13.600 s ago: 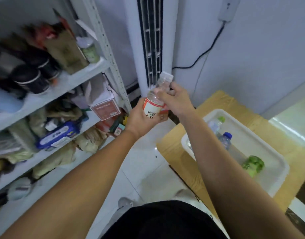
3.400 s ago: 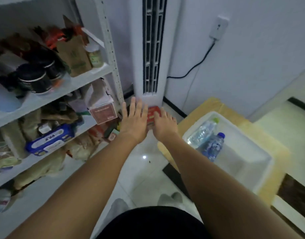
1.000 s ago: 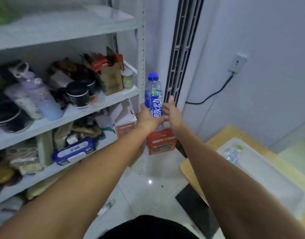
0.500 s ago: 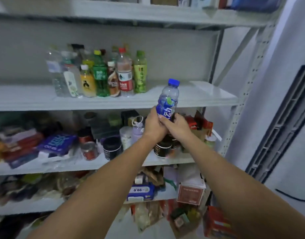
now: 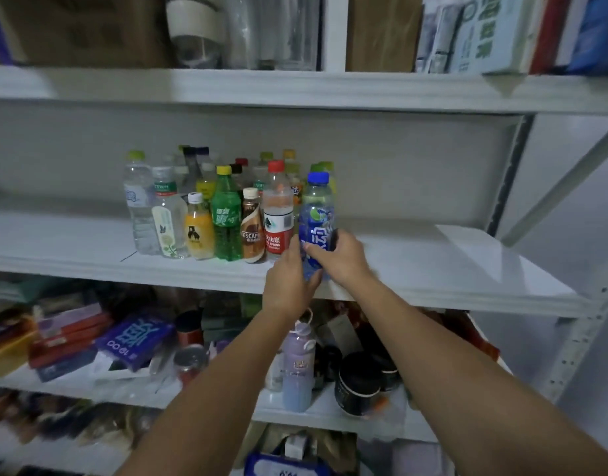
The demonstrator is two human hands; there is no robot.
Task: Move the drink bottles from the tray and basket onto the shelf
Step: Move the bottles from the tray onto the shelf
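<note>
A blue-capped bottle with a blue label [image 5: 317,214] stands upright at the front edge of the white shelf [image 5: 433,262], right beside a row of several drink bottles. My left hand [image 5: 289,286] grips its lower part from the left and my right hand [image 5: 340,257] wraps round its label from the right. Closest to it on the left is a red-capped water bottle [image 5: 278,211], then a brown coffee bottle [image 5: 251,228] and a green soda bottle [image 5: 226,214]. The tray and basket are out of view.
The shelf is bare to the right of the bottles up to the slanted metal upright [image 5: 563,180]. Below it, a lilac flask [image 5: 297,365], black jars [image 5: 357,386] and boxes [image 5: 134,338] crowd the lower shelf. The shelf above holds boxes and packages.
Both hands have carried the blue bottle up and forward from in front of the shelf to its front edge, beside the red-capped bottle. The camera has moved closer to the shelf.
</note>
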